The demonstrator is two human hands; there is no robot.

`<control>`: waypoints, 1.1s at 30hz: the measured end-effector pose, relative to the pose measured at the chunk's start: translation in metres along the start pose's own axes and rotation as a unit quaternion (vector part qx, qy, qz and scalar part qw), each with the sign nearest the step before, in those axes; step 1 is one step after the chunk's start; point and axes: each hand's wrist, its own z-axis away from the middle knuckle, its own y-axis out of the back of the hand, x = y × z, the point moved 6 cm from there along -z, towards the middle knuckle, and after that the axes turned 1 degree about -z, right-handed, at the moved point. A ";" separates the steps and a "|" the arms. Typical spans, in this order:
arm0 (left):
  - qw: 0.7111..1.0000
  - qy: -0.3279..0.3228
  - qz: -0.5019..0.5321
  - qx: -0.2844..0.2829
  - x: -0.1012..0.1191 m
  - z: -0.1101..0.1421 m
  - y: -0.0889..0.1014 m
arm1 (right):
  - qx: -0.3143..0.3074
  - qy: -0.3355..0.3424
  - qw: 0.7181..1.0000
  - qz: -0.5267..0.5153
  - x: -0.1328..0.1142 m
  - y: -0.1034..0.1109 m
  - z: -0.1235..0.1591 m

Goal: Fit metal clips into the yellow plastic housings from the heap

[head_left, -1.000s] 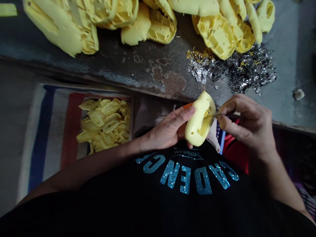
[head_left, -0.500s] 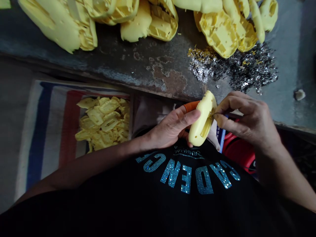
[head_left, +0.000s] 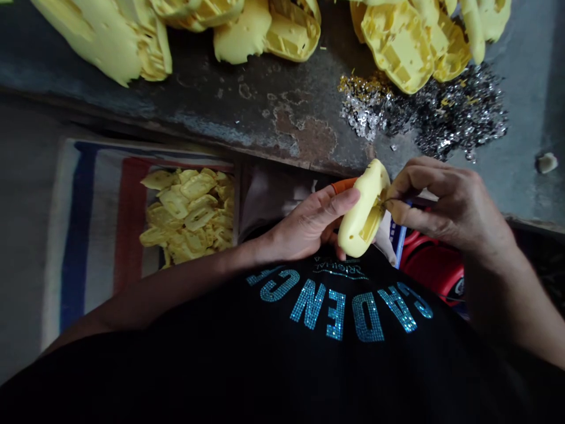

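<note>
A yellow plastic shell [head_left: 361, 215] is tilted in front of my chest, its hollow side facing right. My left hand [head_left: 304, 227] is closed around it, thumb on the near face; an orange cover shows on one finger. Fingertips of my right hand [head_left: 435, 197] are pinched together at the shell's inner edge. Something thin and dark sticks out between them, too small to name. Beyond the hands, a pile of small shiny metal pieces [head_left: 463, 115] lies on the worn table [head_left: 198, 109], with gold-coloured pieces [head_left: 368, 86] at its left side.
More yellow shells [head_left: 399, 50] lie along the table's far side. Below the table's edge at left, a heap of yellow plastic parts [head_left: 189, 215] sits by a striped woven sheet [head_left: 95, 218]. A red object [head_left: 435, 265] is under the table at right. A small whitish lump [head_left: 547, 162] rests on the table.
The view has shifted slightly, so the table's contents sit a little higher in the picture. Both hands keep the same hold, with the right fingertips still at the shell's inner edge.
</note>
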 end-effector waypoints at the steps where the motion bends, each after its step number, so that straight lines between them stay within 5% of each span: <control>1: 1.000 -0.001 -0.003 -0.001 0.000 0.000 -0.001 | 0.001 -0.001 1.000 -0.002 0.000 -0.001 0.000; 9: 1.000 0.003 -0.002 0.007 -0.002 0.000 0.000 | 0.021 -0.021 0.999 0.015 0.004 -0.005 0.002; 16: 0.998 0.017 0.052 -0.016 -0.006 -0.003 0.006 | 0.136 0.014 0.990 0.024 -0.005 -0.002 0.019; 25: 0.997 0.017 0.073 -0.030 -0.007 -0.003 0.005 | 0.218 0.109 0.934 0.260 -0.022 -0.032 0.049; 33: 1.000 -0.015 0.011 0.008 -0.005 0.003 0.002 | 0.236 0.011 0.970 0.052 -0.002 -0.015 0.046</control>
